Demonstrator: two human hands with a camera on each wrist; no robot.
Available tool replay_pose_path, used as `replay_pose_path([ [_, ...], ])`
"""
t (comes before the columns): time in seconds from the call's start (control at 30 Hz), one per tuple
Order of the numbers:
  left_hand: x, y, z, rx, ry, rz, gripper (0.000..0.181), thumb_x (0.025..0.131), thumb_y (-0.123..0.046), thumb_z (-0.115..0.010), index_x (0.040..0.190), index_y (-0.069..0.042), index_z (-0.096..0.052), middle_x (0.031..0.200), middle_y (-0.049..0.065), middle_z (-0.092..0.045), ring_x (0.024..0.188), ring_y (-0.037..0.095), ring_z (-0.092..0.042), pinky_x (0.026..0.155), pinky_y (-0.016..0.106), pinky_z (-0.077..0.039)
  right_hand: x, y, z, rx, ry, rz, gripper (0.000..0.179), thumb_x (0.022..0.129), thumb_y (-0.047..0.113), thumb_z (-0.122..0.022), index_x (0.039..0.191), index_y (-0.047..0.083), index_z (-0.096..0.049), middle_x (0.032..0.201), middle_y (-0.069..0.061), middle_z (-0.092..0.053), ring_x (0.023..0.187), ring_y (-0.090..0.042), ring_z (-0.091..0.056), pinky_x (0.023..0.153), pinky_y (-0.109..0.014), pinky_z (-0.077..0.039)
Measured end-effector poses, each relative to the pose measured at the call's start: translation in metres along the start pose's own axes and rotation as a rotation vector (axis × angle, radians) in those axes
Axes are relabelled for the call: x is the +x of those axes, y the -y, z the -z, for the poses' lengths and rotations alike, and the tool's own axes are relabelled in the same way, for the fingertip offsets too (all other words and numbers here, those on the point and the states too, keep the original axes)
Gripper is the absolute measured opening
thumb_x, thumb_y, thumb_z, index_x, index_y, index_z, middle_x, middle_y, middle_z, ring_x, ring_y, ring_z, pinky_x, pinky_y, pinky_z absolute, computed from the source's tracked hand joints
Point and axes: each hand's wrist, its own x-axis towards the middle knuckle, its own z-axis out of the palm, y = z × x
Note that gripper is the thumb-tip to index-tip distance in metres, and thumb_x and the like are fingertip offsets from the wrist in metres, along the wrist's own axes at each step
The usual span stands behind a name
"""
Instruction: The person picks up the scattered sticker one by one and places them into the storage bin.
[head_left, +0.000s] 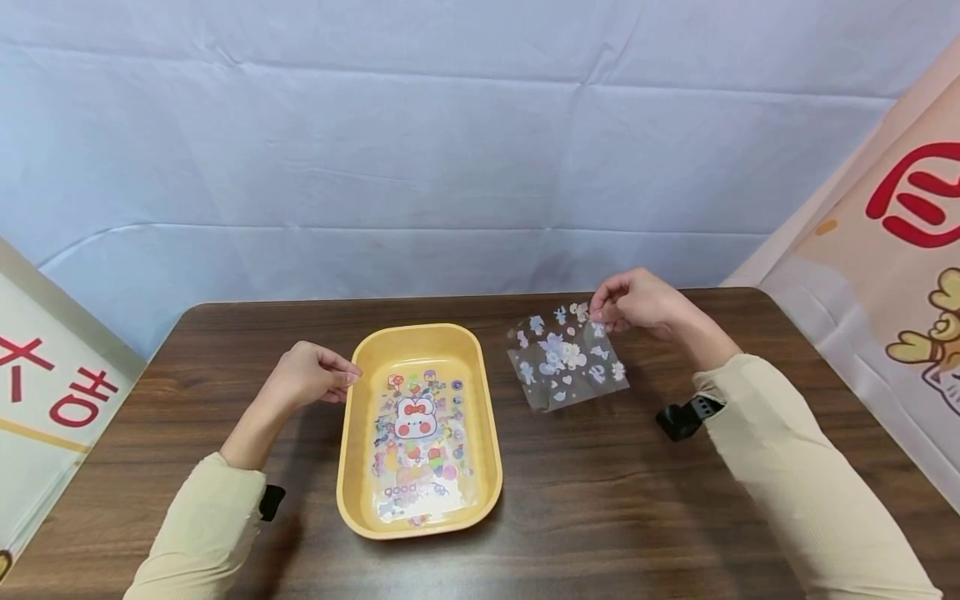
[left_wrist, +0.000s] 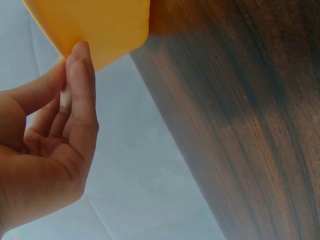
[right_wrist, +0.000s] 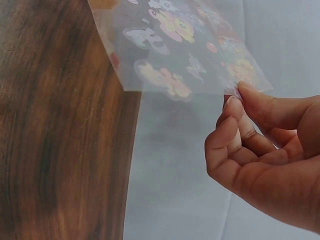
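A yellow rectangular tray (head_left: pixel 489 450) with rounded corners stands on the table, left of the middle. My left hand (head_left: pixel 306 375) pinches its left rim, thumb on one side and fingers on the other, as the left wrist view shows. Several clear sticker sheets (head_left: pixel 415 419) lie inside the tray, with a white bunny in a red bow at the top of the pile. To the right of the tray, my right hand (head_left: pixel 639 302) pinches one corner of a transparent sticker sheet (head_left: pixel 558 354) printed with small pastel cartoon characters. That sheet hangs tilted above the table.
The dark wood-grain table (head_left: pixel 585 500) ends at a pale cloth backdrop (head_left: pixel 390 167). Printed banners hang on the left (head_left: pixel 52 392) and on the right (head_left: pixel 885 250). Black straps with a small device (head_left: pixel 681 419) sit at the wrists, below cream sleeves.
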Motion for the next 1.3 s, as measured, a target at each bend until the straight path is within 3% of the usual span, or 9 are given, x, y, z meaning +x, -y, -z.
replay_pose_path([
  [0.73,0.000,0.000,-0.002,-0.008,-0.007,0.002,0.020,0.086,-0.006,-0.063,0.097,0.009,-0.067,0.080,0.014,-0.067,0.067,0.022,-0.066,0.065,0.036,-0.056,-0.001,0.022,0.009,0.020,-0.009,0.051,0.010,0.084,-0.008,-0.058,0.092,-0.014,-0.056,0.075,-0.007,-0.060,0.063,-0.015,-0.056,0.059,-0.025,-0.052],
  [1.0,0.001,0.000,-0.003,-0.008,-0.005,-0.005,0.019,0.086,-0.007,-0.063,0.097,0.009,-0.067,0.080,0.014,-0.067,0.066,0.020,-0.065,0.066,0.036,-0.056,-0.002,0.031,0.005,0.032,-0.064,0.080,0.003,0.082,-0.009,-0.061,0.084,-0.007,-0.062,0.068,-0.007,-0.060,0.059,-0.015,-0.055,0.054,-0.025,-0.050],
  [1.3,0.001,0.002,-0.003,-0.011,0.000,-0.010,0.019,0.085,-0.007,-0.064,0.095,0.008,-0.068,0.078,0.013,-0.067,0.066,0.020,-0.065,0.066,0.037,-0.056,0.000,0.041,-0.006,0.079,-0.073,0.102,0.003,0.081,-0.012,-0.060,0.083,-0.010,-0.059,0.067,-0.008,-0.060,0.057,-0.015,-0.054,0.054,-0.024,-0.050],
])
